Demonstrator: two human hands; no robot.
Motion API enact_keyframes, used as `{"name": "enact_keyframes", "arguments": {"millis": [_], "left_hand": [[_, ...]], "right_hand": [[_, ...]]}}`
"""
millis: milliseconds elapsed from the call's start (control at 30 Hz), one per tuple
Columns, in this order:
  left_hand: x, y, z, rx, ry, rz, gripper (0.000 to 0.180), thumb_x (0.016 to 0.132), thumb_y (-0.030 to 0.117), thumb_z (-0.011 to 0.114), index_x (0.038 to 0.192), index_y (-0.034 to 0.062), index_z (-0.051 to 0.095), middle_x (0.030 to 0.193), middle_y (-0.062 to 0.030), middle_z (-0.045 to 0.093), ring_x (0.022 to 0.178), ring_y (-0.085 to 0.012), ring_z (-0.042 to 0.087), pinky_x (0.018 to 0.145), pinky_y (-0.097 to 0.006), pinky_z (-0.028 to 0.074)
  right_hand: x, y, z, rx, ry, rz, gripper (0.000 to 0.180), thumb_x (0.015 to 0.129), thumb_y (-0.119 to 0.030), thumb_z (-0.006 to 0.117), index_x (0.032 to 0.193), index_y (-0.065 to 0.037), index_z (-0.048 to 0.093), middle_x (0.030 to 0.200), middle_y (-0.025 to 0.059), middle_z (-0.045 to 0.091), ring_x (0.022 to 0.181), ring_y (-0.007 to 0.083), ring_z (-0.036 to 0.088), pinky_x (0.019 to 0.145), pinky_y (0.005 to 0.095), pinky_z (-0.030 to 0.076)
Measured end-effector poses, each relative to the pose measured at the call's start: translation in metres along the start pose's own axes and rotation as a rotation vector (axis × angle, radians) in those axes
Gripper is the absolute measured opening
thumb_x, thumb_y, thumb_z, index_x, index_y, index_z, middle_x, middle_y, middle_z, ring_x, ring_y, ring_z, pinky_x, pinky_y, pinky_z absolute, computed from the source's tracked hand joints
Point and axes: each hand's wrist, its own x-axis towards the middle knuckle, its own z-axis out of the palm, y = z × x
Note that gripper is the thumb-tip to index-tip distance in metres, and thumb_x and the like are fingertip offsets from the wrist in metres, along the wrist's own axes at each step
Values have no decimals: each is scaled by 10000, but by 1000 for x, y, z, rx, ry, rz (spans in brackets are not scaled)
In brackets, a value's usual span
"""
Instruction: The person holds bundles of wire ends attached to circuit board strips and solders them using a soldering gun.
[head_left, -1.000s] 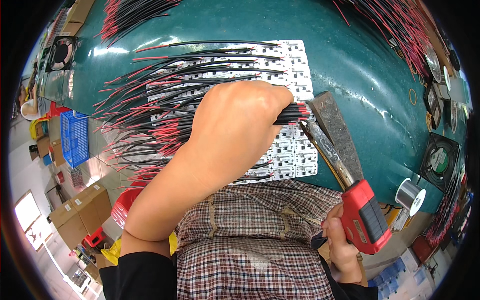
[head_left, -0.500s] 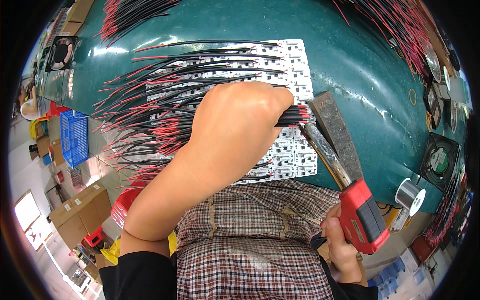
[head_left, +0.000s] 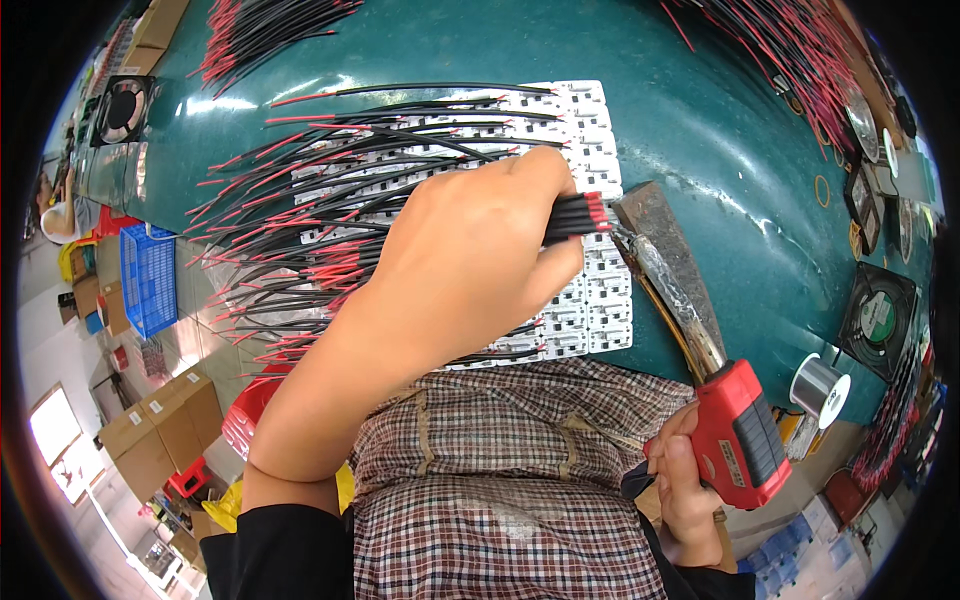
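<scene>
My left hand (head_left: 470, 245) is closed around a bundle of black wires (head_left: 574, 218), whose red ends stick out to the right past my fingers. Beneath it lies a panel of white circuit boards (head_left: 608, 312) dotted with small dark parts. Many black wires with red ends (head_left: 300, 215) are spread over its left side and beyond its edge. My right hand (head_left: 688, 495) grips a red and black soldering iron (head_left: 740, 435) at the lower right. Its metal shaft slants up and left, with the tip close to the bundle's ends; contact is unclear. A dark rectangular block (head_left: 672, 240) lies just beyond the shaft.
A spool of solder wire (head_left: 821, 392) stands near the right edge of the green table (head_left: 730, 120), with a black fan (head_left: 878, 322) behind it. More wire bundles (head_left: 270, 35) lie at the far left and far right. A blue basket (head_left: 148, 280) stands left of the table.
My left hand has shifted slightly, and the bundle's ends sit a little farther up and left. The soldering iron has moved slightly right, its tip still near the wires.
</scene>
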Motion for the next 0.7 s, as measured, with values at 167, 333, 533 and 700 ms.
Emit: {"name": "enact_keyframes", "arguments": {"millis": [167, 333, 533, 700], "left_hand": [[0, 0, 0, 62, 29, 35, 231, 809, 82, 761, 954, -5, 604, 831, -161, 670, 771, -382, 673, 690, -457, 538], [3, 10, -4, 121, 247, 123, 226, 860, 45, 765, 1037, -27, 644, 924, -164, 653, 836, -345, 656, 738, -388, 522], [-9, 28, -8, -11, 105, -29, 189, 871, 30, 760, 1033, -4, 671, 891, -133, 686, 782, -284, 683, 706, -340, 534], [-8, 25, 3, -51, -29, -103, 204, 800, 76, 760, 872, 15, 579, 720, -160, 656, 684, -356, 676, 618, -445, 529]], "right_hand": [[0, 2, 1, 50, 9, -36, 181, 956, -126, 641, 1011, -27, 500, 779, 89, 540, 528, 76, 428, 482, 214, 391], [-2, 4, 0, 62, 24, -70, 190, 954, -124, 643, 1021, -23, 497, 788, 94, 544, 524, 72, 418, 486, 218, 399], [-7, 4, -3, 68, 23, -44, 191, 953, -119, 636, 1031, -18, 494, 792, 99, 546, 519, 73, 411, 486, 225, 400], [-13, 9, -7, 9, 5, -28, 181, 957, -124, 627, 1025, -22, 494, 795, 95, 534, 535, 88, 427, 506, 236, 406]]}}
